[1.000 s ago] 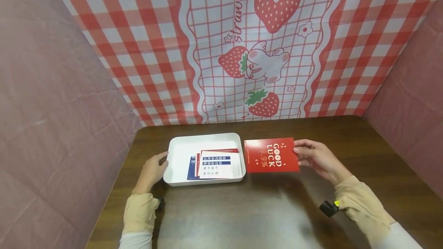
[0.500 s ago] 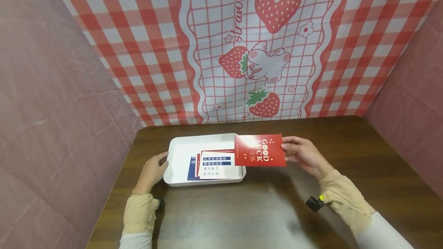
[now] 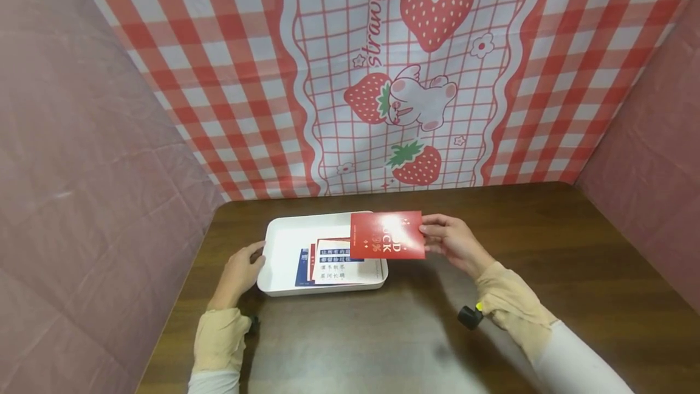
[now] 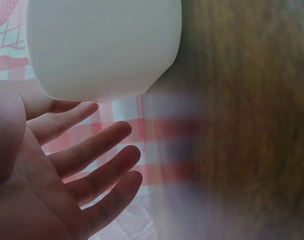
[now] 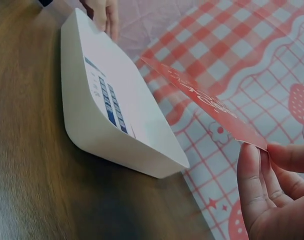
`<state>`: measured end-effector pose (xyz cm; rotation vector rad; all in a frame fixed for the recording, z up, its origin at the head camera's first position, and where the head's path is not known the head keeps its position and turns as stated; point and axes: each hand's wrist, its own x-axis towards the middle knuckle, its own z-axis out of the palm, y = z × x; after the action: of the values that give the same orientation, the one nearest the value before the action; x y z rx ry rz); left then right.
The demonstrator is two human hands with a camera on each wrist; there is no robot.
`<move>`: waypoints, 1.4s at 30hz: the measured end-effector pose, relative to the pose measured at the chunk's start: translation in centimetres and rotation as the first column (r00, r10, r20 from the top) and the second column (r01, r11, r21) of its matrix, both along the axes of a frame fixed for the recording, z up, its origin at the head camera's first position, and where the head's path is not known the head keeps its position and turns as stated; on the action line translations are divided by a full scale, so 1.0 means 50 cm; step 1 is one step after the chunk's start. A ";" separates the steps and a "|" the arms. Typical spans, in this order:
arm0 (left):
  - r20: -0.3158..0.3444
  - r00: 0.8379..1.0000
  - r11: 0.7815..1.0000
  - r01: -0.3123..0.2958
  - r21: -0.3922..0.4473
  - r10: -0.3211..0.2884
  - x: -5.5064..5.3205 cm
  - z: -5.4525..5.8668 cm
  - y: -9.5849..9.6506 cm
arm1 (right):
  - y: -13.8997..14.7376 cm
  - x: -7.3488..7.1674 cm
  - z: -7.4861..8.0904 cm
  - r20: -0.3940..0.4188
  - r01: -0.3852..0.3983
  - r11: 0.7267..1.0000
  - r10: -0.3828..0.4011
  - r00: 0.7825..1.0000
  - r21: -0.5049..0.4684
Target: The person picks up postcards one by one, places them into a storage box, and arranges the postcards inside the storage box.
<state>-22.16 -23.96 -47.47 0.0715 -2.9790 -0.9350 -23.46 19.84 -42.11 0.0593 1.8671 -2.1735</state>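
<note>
A red card [image 3: 385, 236] printed with "GOOD LUCK" is pinched at its right edge by my right hand [image 3: 451, 241]. In the right wrist view the card [image 5: 204, 102] tilts above the white tray [image 5: 111, 150], with thumb and fingertips on its near edge. From the head view it overlaps the right part of the tray [image 3: 281, 230] and partly covers a white card [image 3: 333, 267] lying inside. My left hand [image 3: 239, 272] touches the tray's left end at the rim. In the left wrist view its fingers [image 4: 104, 180] are extended and spread beside the tray wall [image 4: 106, 50].
Beneath the white card in the tray, a blue card [image 3: 302, 272] and red edges show. The tray stands on a brown wooden table [image 3: 519, 211]. A red-and-white strawberry cloth [image 3: 257, 90] hangs behind, with pinkish cloth [image 3: 98, 169] at either side.
My right hand has carried the red card left, from beside the tray to over its right part. My left hand and the tray have stayed in place.
</note>
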 end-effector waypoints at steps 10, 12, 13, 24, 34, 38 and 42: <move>-0.002 1.000 1.000 -0.004 0.011 0.004 0.000 -0.001 0.001 | -0.066 -0.018 -0.024 0.022 0.006 0.998 -0.007 1.000 0.060; -0.002 1.000 1.000 -0.003 0.010 0.003 0.000 -0.002 0.001 | -0.077 -0.021 -0.029 0.020 0.002 0.998 -0.003 1.000 0.066; -0.003 1.000 1.000 -0.003 0.013 0.003 0.000 -0.002 0.001 | -0.083 -0.023 -0.031 0.021 0.004 0.997 -0.005 1.000 0.071; -0.021 1.000 1.000 -0.003 0.024 0.004 -0.006 -0.008 0.000 | -0.137 -0.033 -0.059 0.010 -0.031 0.993 0.030 0.999 0.111; -0.015 1.000 0.999 -0.019 0.035 0.020 0.000 -0.007 0.000 | -0.164 -0.029 -0.077 -0.008 -0.045 0.968 0.049 0.999 0.248; -0.014 1.000 0.999 -0.015 0.031 0.015 -0.001 -0.006 0.001 | -0.167 -0.028 -0.084 -0.053 -0.047 0.916 0.074 0.996 0.399; -0.010 1.000 1.000 -0.011 0.029 0.012 -0.003 -0.004 0.001 | -0.168 -0.027 -0.088 -0.091 -0.054 0.873 0.112 0.990 0.485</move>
<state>-22.32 -23.88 -47.68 0.0836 -2.9527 -0.9737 -24.82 11.45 -46.51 -0.0510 2.3892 -1.6354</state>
